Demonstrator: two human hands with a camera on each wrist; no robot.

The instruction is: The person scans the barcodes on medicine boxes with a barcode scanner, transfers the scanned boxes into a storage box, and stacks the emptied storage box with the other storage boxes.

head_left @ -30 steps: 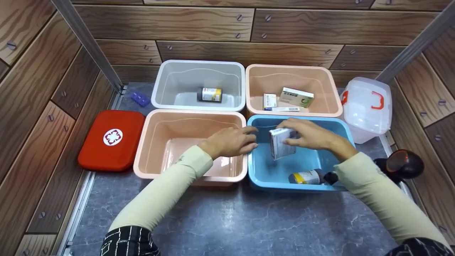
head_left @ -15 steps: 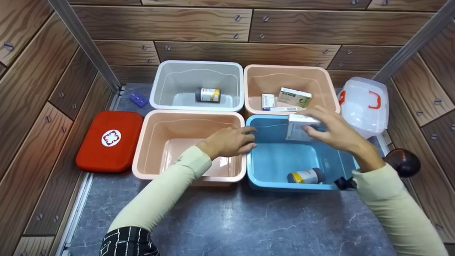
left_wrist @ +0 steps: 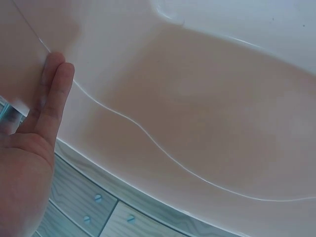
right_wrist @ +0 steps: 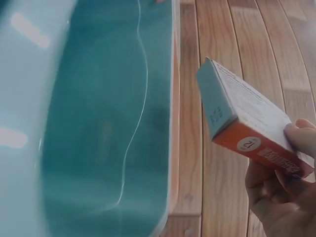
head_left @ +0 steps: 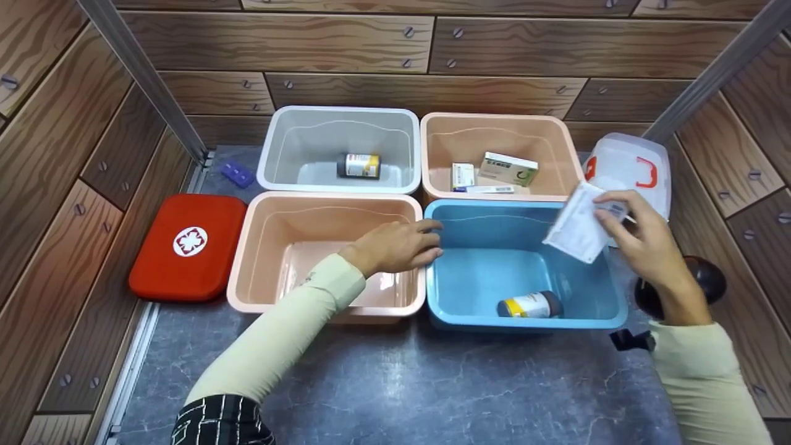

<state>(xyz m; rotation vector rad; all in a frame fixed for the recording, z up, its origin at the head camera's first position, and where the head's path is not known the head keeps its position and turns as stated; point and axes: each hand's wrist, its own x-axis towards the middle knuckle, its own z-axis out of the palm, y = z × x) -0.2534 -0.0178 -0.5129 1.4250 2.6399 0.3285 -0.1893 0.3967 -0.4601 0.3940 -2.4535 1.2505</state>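
My right hand [head_left: 655, 247] pinches a medicine box [head_left: 579, 224] by one end, above the right side of the blue bin [head_left: 525, 322]. In the right wrist view the box [right_wrist: 256, 108] shows a printed white face, an orange-red edge with a round "12" mark and a pale end flap. My left hand [head_left: 395, 248] rests over the rim between the blue bin and the front pink bin [head_left: 327, 310]. Two nearly straight fingers [left_wrist: 57, 98] lie along the pink bin's inner wall in the left wrist view. A dark bottle with a yellow-and-white label [head_left: 530, 305] lies in the blue bin.
Behind are a grey bin [head_left: 340, 186] holding a similar bottle [head_left: 359, 165] and a pink bin [head_left: 494, 118] holding several small boxes. A red case [head_left: 185, 266] stands left, near a purple pill organizer [head_left: 237, 174]. At right is a clear lidded box [head_left: 627, 161].
My right hand has lifted the medicine box from inside the blue bin and carried it right, tilting it. My left hand has stayed on the rim.
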